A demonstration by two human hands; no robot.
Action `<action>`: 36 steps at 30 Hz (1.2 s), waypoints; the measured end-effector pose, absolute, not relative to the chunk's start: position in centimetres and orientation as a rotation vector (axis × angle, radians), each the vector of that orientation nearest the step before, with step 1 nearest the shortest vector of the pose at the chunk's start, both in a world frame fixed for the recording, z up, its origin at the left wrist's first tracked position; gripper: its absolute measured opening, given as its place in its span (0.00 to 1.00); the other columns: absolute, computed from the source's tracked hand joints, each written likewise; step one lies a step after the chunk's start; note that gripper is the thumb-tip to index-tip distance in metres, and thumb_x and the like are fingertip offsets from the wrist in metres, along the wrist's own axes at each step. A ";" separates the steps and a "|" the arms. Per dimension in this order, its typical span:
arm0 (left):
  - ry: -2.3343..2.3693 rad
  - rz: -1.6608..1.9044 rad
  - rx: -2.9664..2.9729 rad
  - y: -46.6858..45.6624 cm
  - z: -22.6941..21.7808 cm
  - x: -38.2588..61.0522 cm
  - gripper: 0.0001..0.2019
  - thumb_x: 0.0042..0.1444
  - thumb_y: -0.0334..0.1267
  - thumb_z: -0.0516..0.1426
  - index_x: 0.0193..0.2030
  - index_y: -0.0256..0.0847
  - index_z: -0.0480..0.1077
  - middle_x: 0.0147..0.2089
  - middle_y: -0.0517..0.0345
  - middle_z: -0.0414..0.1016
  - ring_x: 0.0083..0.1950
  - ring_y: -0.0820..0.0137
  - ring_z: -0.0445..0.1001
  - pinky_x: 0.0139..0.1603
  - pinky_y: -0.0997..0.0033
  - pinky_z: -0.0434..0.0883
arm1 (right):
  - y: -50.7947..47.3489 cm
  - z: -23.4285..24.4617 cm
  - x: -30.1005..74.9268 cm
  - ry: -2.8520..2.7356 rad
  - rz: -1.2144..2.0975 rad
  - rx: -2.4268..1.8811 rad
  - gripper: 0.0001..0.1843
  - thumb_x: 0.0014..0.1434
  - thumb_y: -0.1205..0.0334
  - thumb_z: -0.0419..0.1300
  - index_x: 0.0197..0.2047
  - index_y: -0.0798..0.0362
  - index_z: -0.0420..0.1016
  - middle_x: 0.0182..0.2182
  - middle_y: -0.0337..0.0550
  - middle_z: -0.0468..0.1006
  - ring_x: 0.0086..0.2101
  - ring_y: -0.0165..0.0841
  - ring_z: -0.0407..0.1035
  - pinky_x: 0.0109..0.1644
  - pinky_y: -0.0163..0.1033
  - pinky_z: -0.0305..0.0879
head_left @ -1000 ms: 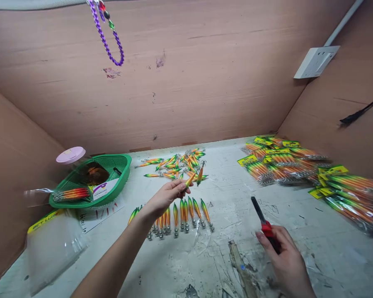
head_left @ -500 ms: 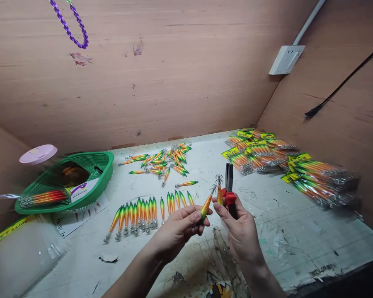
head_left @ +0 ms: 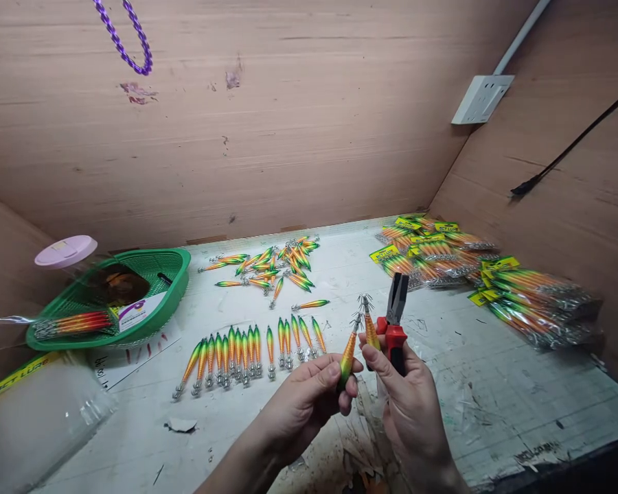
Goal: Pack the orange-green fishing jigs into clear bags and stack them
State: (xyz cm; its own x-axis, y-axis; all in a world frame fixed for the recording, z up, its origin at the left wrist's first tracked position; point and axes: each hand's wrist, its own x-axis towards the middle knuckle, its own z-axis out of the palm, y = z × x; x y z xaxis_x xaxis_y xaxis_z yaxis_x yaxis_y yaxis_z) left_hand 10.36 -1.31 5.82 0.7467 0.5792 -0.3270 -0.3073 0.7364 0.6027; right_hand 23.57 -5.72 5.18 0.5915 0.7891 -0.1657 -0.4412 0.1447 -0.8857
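Observation:
My left hand (head_left: 314, 394) is closed on a green, yellow and orange squid jig (head_left: 348, 357), its spiky metal hooks pointing up. Pinched in my right hand (head_left: 412, 394) is a second squid jig (head_left: 369, 329), also hooks up, close beside the first. That same hand holds red-and-black pliers (head_left: 395, 319), whose jaws point upward. Beyond my left hand, several matching jigs stand in a row (head_left: 231, 353) with their hooks toward me. Farther back lies a loose pile of jigs (head_left: 288, 261), and a single jig (head_left: 312, 304) lies in front of it.
Bagged jigs with yellow labels (head_left: 432, 254) are heaped at the back right, more bags (head_left: 540, 295) in front. At left are a green basket (head_left: 178, 288), a pink lid (head_left: 66, 251) and a clear labelled bag (head_left: 46, 418). A purple chain (head_left: 118, 44) hangs above.
Both hands have shifted slightly right and down in view, still holding the two jigs. The pliers have tilted to the right, and the jig in my left hand stands more upright.

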 end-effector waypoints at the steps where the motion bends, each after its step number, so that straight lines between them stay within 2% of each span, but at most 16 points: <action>1: 0.526 0.513 0.545 -1.4 5.9 10.4 0.15 0.51 0.43 0.67 0.40 0.32 0.80 0.29 0.55 0.70 0.27 0.78 0.64 0.32 0.78 0.60 | -5.8 5.2 23.5 -0.385 0.907 -1.109 0.18 0.43 0.53 0.74 0.37 0.48 0.76 0.32 0.35 0.76 0.35 0.32 0.72 0.44 0.40 0.69; 5: 0.528 0.548 0.520 -1.9 6.2 10.6 0.14 0.51 0.42 0.67 0.39 0.32 0.80 0.28 0.56 0.70 0.27 0.79 0.62 0.31 0.78 0.60 | -5.9 5.3 23.4 -0.434 0.876 -1.111 0.16 0.45 0.53 0.73 0.37 0.47 0.77 0.34 0.36 0.76 0.38 0.32 0.71 0.47 0.40 0.69; 10: 0.551 0.605 0.445 -2.2 6.4 10.6 0.16 0.49 0.43 0.68 0.40 0.33 0.79 0.31 0.55 0.71 0.27 0.79 0.62 0.33 0.77 0.62 | -6.0 5.0 23.1 -0.401 0.915 -1.097 0.18 0.44 0.54 0.74 0.38 0.47 0.76 0.34 0.35 0.77 0.35 0.31 0.72 0.43 0.38 0.71; 12: 0.576 0.670 0.442 -2.2 6.3 10.6 0.17 0.48 0.43 0.69 0.40 0.33 0.79 0.31 0.56 0.72 0.28 0.78 0.64 0.34 0.77 0.63 | -6.1 4.9 23.0 -0.384 0.969 -1.077 0.18 0.45 0.54 0.74 0.38 0.48 0.77 0.34 0.36 0.79 0.36 0.33 0.74 0.45 0.39 0.71; 15: 0.647 0.797 0.475 -2.2 6.1 10.8 0.17 0.45 0.43 0.70 0.40 0.37 0.78 0.34 0.56 0.75 0.32 0.75 0.68 0.39 0.75 0.66 | -6.1 4.9 22.9 -0.358 1.021 -1.055 0.17 0.46 0.53 0.73 0.37 0.49 0.79 0.35 0.39 0.82 0.39 0.35 0.75 0.49 0.41 0.71; 20: 0.745 0.867 0.643 -2.7 5.8 11.7 0.17 0.44 0.43 0.71 0.40 0.39 0.76 0.41 0.53 0.78 0.42 0.69 0.72 0.46 0.70 0.68 | -6.1 4.8 22.4 -0.347 1.123 -1.024 0.17 0.48 0.50 0.72 0.39 0.50 0.81 0.34 0.42 0.83 0.39 0.37 0.76 0.48 0.42 0.70; 26: 0.764 0.868 0.703 -2.9 5.5 12.2 0.18 0.44 0.44 0.71 0.37 0.39 0.70 0.35 0.54 0.80 0.36 0.70 0.75 0.43 0.68 0.71 | -6.0 4.4 22.1 -0.362 1.155 -1.013 0.16 0.48 0.52 0.72 0.40 0.48 0.80 0.37 0.40 0.83 0.41 0.38 0.75 0.48 0.44 0.70; 32: 0.830 0.902 0.693 -2.6 5.7 12.2 0.22 0.37 0.43 0.73 0.34 0.38 0.68 0.29 0.58 0.79 0.31 0.72 0.76 0.38 0.70 0.73 | -6.2 3.8 22.1 -0.422 1.177 -0.987 0.15 0.53 0.54 0.69 0.43 0.49 0.78 0.39 0.40 0.82 0.45 0.38 0.74 0.54 0.45 0.67; 36: 0.863 0.902 0.674 -2.4 5.7 12.1 0.25 0.34 0.43 0.74 0.33 0.38 0.67 0.28 0.59 0.79 0.30 0.72 0.77 0.36 0.70 0.74 | -6.3 3.3 21.9 -0.467 1.164 -0.981 0.12 0.56 0.54 0.67 0.43 0.47 0.76 0.38 0.38 0.80 0.44 0.36 0.73 0.52 0.42 0.67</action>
